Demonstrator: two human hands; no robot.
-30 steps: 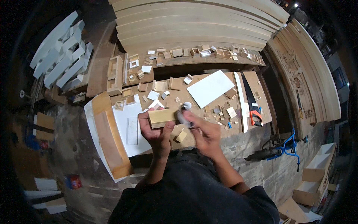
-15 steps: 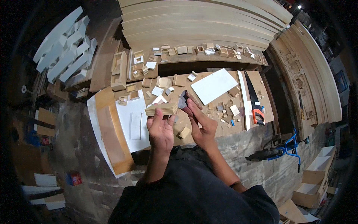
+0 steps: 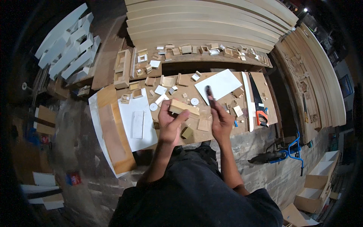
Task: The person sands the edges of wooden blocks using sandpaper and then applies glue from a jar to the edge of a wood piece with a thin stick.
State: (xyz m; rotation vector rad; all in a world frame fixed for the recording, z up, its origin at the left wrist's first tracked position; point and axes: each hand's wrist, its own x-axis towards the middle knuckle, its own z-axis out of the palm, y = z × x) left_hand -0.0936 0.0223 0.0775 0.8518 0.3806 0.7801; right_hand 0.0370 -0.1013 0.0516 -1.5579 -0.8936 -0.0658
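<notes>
Now, head view: left hand [image 3: 170, 123] has risen off the brown board table [image 3: 211, 130], its grip closed around a pale rectangular wooden block [image 3: 183, 109], held above the scattered offcuts. Right hand [image 3: 221, 117] has swung up beside it, grip pinched on a small dark stick-like tool [image 3: 209, 92], tip pointing away; what kind of tool, can't tell. A second ago both hands were lower and pressed together; now apart, block and tool separated, so work on the block looks paused. White sheet [image 3: 221, 84] behind, handsaw with orange handle [image 3: 258, 104] right.
</notes>
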